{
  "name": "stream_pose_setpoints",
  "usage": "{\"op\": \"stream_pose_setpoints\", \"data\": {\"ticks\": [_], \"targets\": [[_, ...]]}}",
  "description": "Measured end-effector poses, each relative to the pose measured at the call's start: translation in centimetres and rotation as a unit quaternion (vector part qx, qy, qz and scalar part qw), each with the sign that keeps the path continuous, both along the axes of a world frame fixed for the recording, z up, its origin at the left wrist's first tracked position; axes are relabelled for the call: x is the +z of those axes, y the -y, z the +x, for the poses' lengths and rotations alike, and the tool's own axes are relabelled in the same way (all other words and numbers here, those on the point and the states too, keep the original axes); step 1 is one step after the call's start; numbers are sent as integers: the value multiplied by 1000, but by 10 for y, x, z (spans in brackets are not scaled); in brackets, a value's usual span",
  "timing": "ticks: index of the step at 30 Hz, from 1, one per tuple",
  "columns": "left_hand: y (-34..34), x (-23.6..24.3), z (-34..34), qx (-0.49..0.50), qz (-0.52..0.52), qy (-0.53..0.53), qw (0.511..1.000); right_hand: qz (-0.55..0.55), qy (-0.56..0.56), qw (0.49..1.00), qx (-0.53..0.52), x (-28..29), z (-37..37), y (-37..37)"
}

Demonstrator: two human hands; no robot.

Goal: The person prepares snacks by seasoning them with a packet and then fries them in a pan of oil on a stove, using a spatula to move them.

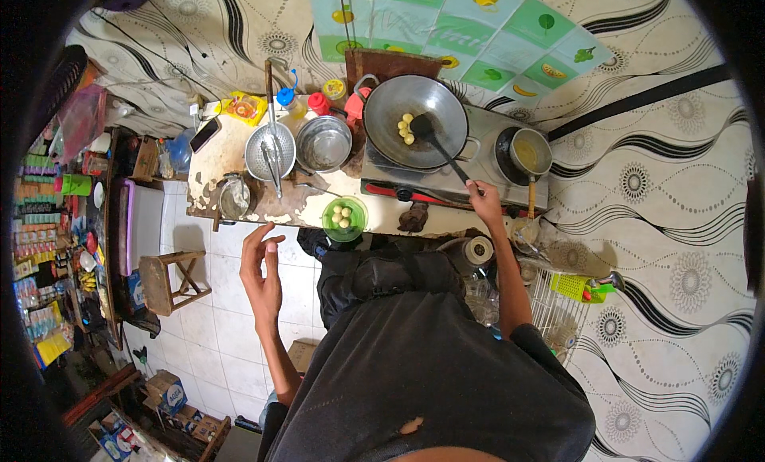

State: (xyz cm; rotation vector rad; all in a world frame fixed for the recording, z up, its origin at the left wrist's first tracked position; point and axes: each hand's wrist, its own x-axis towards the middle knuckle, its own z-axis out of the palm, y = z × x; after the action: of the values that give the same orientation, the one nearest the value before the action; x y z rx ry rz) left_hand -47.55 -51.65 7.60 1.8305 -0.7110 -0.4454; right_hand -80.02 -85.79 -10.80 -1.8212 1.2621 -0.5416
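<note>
My right hand [483,199] grips the handle of a black spatula [423,128], whose blade rests in a large grey wok [442,105] on the stove. Several small yellowish balls [406,131] lie in the wok beside the blade. My left hand [262,261] hangs in front of the counter's edge, holding nothing, fingers bent and apart. Closest to it on the counter is a green bowl [362,223] with several pale balls [341,217] inside.
A colander [258,161] with tongs across it, a metal pot [323,143] and a phone [206,134] occupy the counter's left side. A small saucepan [531,150] sits on the stove's right side. On the floor at left stands a wooden stool [174,279].
</note>
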Motion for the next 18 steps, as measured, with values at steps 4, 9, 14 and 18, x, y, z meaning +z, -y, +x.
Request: {"op": "stream_pose_setpoints", "data": {"ticks": [4,9,14,18], "targets": [[-1,1,-1,6,7,1,1000,-33,-45,998,-16,-4,-17,8],[0,1,-3,-1,0,0,1000,-40,-150,988,-14,5,3,-2],[1,2,-3,-3,-5,6,1000,-37,-161,986,-27,1,27,3],[1,5,-4,3,0,7,1000,-41,-126,991,11,-15,14,15]]}}
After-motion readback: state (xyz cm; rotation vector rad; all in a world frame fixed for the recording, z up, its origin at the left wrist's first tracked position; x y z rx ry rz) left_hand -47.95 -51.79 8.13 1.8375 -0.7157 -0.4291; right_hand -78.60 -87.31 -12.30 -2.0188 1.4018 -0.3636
